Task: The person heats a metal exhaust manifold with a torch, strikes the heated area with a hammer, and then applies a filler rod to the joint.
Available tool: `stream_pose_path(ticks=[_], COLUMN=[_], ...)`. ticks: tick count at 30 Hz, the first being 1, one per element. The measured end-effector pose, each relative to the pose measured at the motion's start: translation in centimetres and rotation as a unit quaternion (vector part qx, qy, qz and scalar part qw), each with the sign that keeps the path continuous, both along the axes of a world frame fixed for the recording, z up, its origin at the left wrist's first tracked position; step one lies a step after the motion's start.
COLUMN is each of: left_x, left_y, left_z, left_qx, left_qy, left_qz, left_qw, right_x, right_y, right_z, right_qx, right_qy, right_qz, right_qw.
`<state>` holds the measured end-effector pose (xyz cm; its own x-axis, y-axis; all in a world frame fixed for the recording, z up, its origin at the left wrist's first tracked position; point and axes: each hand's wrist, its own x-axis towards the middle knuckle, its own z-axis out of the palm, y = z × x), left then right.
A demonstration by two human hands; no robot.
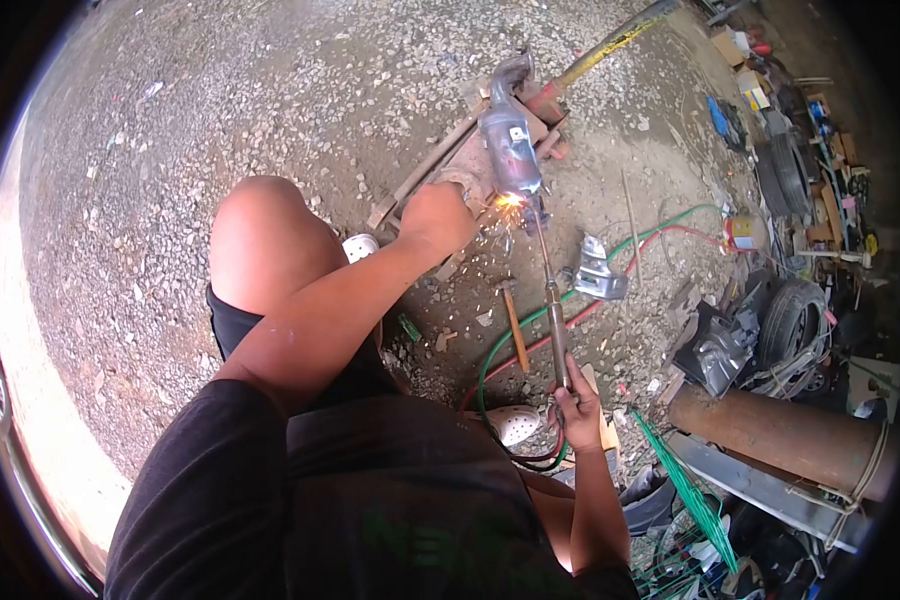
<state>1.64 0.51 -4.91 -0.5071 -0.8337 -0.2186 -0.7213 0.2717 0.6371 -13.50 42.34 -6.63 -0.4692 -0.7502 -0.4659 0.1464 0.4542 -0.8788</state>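
Observation:
My right hand [578, 402] is wrapped round the handle of a gas torch [557, 335], whose thin tube points up at a metal exhaust canister [510, 150]. Bright sparks [511, 201] glow at the canister's lower end. Close beside them, my left hand [440, 218] is closed, its fingers partly hidden; what it grips is too small to make out. The canister rests on a rusty metal frame [460, 165] that looks like a floor jack, with a red and yellow bar [610, 48] reaching away. Below the sparks lies a hammer [515, 325] on the ground.
A green hose [495, 345] and a red hose [660, 236] loop over the gravel near my feet. A bent metal shield [600, 270] lies right of the torch. Tyres [792, 318], a rusty pipe [780, 430] and scrap crowd the right side. Gravel [170, 200] spreads to the left.

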Motion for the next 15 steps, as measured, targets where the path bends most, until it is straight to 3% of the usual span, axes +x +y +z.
stream_pose_path(ticks=[15], left_x=[-0.3], left_y=[-0.2], left_z=[0.1], left_qx=[0.019], left_qy=[-0.026], left_qz=[0.003], left_qw=[0.999], right_x=[-0.2], right_y=[0.2], right_z=[-0.6], right_qx=[0.004], right_qy=[0.018], right_qz=[0.02], right_qw=[1.0])
